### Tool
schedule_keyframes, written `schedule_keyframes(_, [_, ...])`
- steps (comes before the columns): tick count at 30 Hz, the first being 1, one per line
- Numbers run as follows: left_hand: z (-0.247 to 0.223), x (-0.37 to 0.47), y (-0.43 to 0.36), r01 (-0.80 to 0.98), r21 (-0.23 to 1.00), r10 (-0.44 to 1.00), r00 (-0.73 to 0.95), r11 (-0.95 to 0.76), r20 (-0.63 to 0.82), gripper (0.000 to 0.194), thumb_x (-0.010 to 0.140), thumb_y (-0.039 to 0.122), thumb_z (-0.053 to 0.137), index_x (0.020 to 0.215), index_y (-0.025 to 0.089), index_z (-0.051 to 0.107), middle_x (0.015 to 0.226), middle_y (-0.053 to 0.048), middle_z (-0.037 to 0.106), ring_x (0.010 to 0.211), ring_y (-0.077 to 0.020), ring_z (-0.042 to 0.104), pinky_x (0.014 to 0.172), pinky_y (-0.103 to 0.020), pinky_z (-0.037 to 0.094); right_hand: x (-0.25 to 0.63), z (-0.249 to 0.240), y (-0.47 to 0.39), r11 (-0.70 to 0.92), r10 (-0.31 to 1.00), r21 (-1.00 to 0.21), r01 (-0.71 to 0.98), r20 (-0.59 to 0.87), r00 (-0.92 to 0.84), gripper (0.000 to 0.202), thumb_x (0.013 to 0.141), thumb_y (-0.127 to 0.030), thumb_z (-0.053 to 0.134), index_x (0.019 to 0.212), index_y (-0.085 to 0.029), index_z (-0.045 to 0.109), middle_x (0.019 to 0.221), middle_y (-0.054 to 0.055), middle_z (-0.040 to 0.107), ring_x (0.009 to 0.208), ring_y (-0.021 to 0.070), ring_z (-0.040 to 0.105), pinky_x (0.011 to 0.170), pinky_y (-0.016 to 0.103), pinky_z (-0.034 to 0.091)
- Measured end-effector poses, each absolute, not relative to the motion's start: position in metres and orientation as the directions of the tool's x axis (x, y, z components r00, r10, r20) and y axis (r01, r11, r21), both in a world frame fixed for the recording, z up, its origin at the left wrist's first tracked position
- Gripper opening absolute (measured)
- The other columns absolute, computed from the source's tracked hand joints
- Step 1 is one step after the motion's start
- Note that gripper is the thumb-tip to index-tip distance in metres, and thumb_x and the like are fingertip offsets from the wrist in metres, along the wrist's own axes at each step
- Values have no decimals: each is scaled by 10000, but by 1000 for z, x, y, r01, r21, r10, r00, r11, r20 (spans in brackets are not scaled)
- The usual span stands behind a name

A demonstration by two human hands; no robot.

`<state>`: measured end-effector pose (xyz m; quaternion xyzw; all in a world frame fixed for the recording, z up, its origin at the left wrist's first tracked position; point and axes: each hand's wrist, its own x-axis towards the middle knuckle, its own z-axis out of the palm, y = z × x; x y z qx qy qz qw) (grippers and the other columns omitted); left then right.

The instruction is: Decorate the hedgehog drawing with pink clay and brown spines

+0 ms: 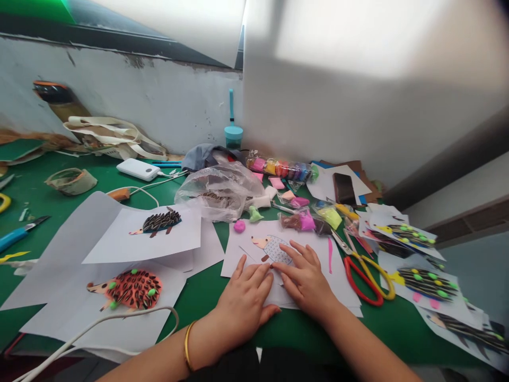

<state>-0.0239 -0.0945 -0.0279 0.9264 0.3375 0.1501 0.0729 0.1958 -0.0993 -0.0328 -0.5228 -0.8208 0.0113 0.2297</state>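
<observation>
A white sheet (234, 249) in front of me carries a hedgehog picture (275, 247) with a peach clay face and a grey-patterned body. My left hand (247, 291) rests on the sheet, its fingers stretched toward the picture's lower edge. From the other side my right hand (301, 276) lies with fingers spread, partly covering the hedgehog's body. Both index fingertips meet at a small dark brown bit (271, 266), seemingly clay, below the body. Another brown clay foot (264, 258) sits to its left. A pink clay lump (239, 226) and a pink strip (330, 254) lie on the paper.
Red-and-yellow-handled scissors (368, 276) lie at the right, beside stacked hedgehog pictures (427, 281). Two seed-covered hedgehogs (161, 220) are on the left sheets, with a white cable (119, 313) crossing. Behind are clay packets (296, 220), a plastic bag (222, 185) and a power bank (137, 169).
</observation>
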Motion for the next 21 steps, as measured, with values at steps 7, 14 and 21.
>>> schedule_keyframes(7, [-34,-24,-95,602,248,651,706,-759,277,575,892,562,571,1315,174,574,1373,-117,594,1301,-276,501,1215,-533,162,195,-33,-100,465,855,-265,845,381,-352,316,880,-194,566,1110,-338,728,1435,37,550,1400,309,385,1137,636,235])
schedule_keyframes(14, [-33,-24,-95,605,247,653,712,-757,257,587,897,562,562,1341,178,553,1389,-119,580,1295,-283,503,1210,-551,156,196,-33,-100,472,853,-241,848,370,-369,337,893,-196,543,1165,-315,702,1451,53,532,1407,311,373,1135,631,253])
schedule_keyframes(21, [-34,-24,-95,604,258,656,712,-754,251,582,905,567,548,1337,177,551,1412,-122,560,1321,-281,479,1213,-554,146,196,-32,-98,436,883,-271,858,314,-350,360,909,-191,504,1193,-307,692,1478,53,506,1417,306,363,1130,618,290])
